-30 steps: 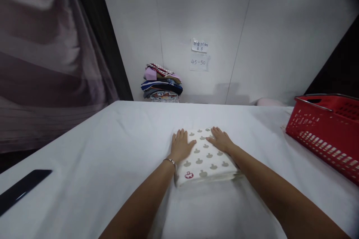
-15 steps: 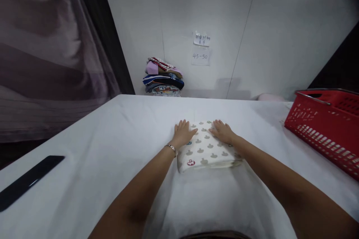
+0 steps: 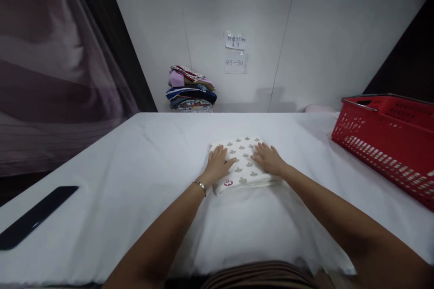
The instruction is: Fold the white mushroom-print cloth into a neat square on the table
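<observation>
A folded white cloth [image 3: 242,162] printed with grey-green shapes lies on the white-covered table [image 3: 135,162]. My left hand [image 3: 218,162] rests flat on its left side, fingers stretched out, a thin bracelet on the wrist. My right hand [image 3: 269,158] lies flat on its right side, fingers also spread. Both palms press down on the cloth and hold nothing.
A red plastic basket [image 3: 389,140] stands at the right of the table. A stack of folded clothes [image 3: 190,89] sits against the back wall, under two paper notes [image 3: 235,52]. A dark flat object [image 3: 34,216] lies at the table's left edge. A curtain [image 3: 50,67] hangs at left.
The folded cloth and both hands have slid further away from me across the table. My hands stay flat on it.
</observation>
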A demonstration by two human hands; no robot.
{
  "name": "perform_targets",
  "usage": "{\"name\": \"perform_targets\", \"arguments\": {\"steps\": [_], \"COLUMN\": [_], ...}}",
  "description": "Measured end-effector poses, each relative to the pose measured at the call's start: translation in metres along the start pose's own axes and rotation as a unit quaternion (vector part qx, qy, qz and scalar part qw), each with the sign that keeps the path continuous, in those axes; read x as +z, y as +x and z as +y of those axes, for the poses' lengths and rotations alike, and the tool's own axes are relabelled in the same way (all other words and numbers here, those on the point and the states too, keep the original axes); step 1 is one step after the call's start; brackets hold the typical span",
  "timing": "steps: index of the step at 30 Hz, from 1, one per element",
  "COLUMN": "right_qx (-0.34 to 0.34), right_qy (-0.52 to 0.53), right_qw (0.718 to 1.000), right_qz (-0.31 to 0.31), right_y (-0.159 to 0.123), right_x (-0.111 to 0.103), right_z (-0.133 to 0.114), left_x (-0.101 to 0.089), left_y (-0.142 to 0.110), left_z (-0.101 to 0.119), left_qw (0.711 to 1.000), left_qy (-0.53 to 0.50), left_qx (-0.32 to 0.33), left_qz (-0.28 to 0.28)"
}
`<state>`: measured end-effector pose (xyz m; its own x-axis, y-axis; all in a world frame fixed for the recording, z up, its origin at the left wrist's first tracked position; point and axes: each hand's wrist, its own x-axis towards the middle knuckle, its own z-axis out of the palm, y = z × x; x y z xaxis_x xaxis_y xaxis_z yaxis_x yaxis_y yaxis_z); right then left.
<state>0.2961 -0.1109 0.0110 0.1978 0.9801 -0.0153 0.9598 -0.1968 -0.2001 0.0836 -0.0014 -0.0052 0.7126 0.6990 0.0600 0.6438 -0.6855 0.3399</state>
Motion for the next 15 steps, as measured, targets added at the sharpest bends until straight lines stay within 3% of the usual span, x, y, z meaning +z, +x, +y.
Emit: {"name": "perform_targets", "arguments": {"steps": [4, 7, 11, 13, 15], "right_qx": [-0.010, 0.001, -0.010, 0.010, 0.048], "right_qy": [0.008, 0.026, 0.118, 0.211, 0.288], "right_qw": [1.000, 1.000, 0.993, 0.976, 0.949], "right_qz": [0.019, 0.013, 0.010, 0.046, 0.120], "right_y": [-0.028, -0.034, -0.032, -0.036, -0.047], "right_x": [0.014, 0.021, 0.012, 0.006, 0.003], "right_z": [-0.010, -0.012, -0.003, 0.008, 0.022], "left_x": [0.010, 0.017, 0.014, 0.011, 0.010], "left_y": [-0.034, -0.044, -0.046, -0.055, -0.069], "left_z": [0.013, 0.018, 0.018, 0.015, 0.010], "left_qw": [0.996, 0.996, 0.996, 0.994, 0.989], "left_qy": [0.014, 0.019, -0.015, -0.040, -0.054], "left_qx": [0.086, 0.084, 0.083, 0.089, 0.113], "left_qz": [0.012, 0.012, 0.019, 0.039, 0.073]}}
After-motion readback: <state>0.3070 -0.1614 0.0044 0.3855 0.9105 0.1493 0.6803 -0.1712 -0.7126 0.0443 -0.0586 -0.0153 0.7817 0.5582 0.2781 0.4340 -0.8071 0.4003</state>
